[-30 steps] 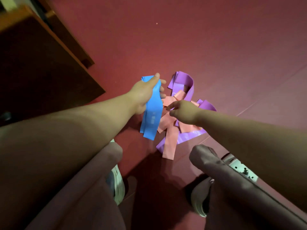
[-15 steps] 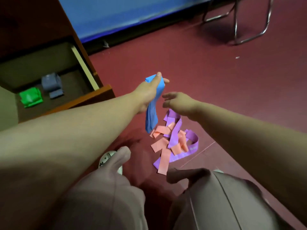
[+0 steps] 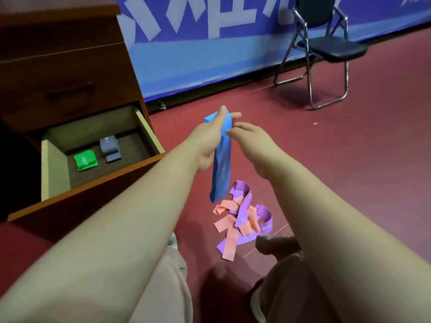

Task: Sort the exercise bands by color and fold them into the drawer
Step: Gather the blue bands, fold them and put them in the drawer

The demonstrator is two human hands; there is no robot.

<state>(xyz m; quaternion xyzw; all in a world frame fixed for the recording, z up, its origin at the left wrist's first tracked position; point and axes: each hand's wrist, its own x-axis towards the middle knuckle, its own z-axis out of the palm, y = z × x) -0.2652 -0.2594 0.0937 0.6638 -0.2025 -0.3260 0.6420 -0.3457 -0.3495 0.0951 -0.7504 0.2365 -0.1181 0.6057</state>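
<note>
1. Left hand (image 3: pixel 210 138) is gripping the top of the blue band (image 3: pixel 221 173); right hand (image 3: pixel 247 136) is hovering just beside it, fingers loose, holding nothing.
2. Drawer (image 3: pixel 145 129) is sitting open left of both hands; I am judging the left nearer.
3. Band is hanging vertically between them.

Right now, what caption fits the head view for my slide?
Left hand holds blue band above pink and purple bands, near open drawer.

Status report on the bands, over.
Left hand grips blue band, hanging free. Right hand open beside it. Pink bands, purple bands tangled on floor. Drawer open, unobstructed.
</note>
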